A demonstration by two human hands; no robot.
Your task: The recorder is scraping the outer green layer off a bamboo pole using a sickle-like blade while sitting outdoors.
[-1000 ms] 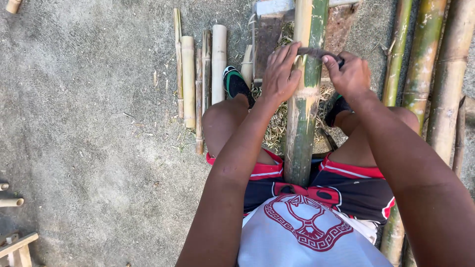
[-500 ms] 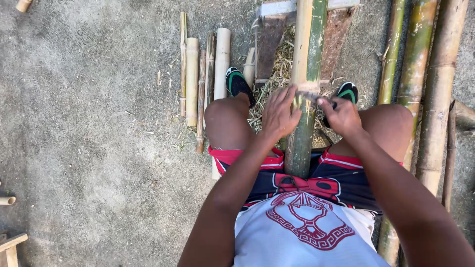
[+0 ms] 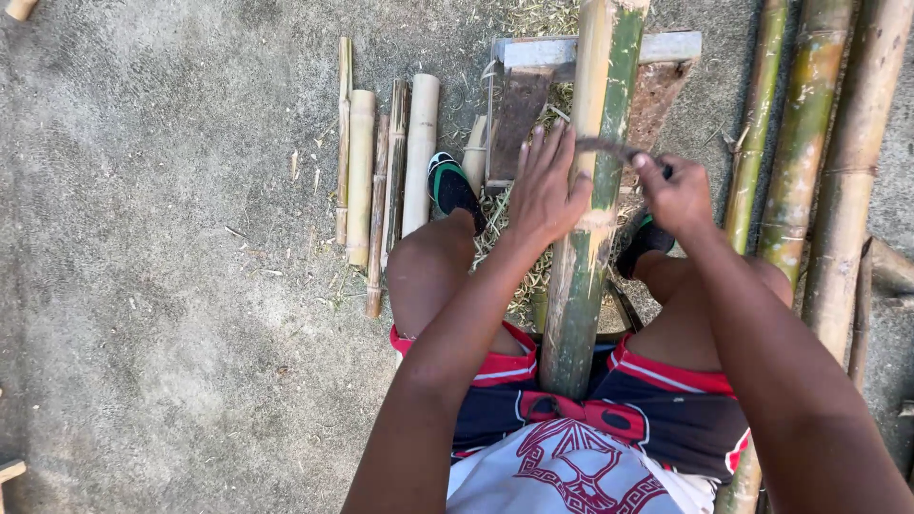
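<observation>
Bamboo pole [image 3: 595, 181], long, thick, green on its right flank and scraped pale yellow on its left: runs from the seated person's lap at 6 o'clock up to the picture's top edge at 12 o'clock, passing between the knees. Its far end lies over a grey metal frame [image 3: 666, 46] at 12 o'clock.

Curved dark metal blade [image 3: 602, 145]: lies across the pole at about mid-length, touching its surface.

Left hand [image 3: 547, 186]: fingers spread and extended, palm pressed against the pole's left side at the blade's left end. Whether it actually grips the blade cannot be told.

Right hand [image 3: 676, 190]: clenched around the blade's right end, just to the right of the pole.

Black shoe with green trim [image 3: 453, 188]: on the left foot, at 10 o'clock from the left hand, resting on dry shavings [image 3: 514, 276] strewn under the pole. A second dark shoe [image 3: 643, 243] shows partly below the right hand.

Short cut bamboo lengths, pale tan [image 3: 386, 162]: laid side by side on the grey concrete ground [image 3: 162, 286], at 9 o'clock from the hands, well apart from the pole.

Long uncut bamboo poles, green and mottled yellow [image 3: 809, 143]: lying parallel at 3 o'clock, beside the right arm.

Clothing: dark shorts with red and white bands [image 3: 666, 419]; white shirt with red print [image 3: 571, 476].
</observation>
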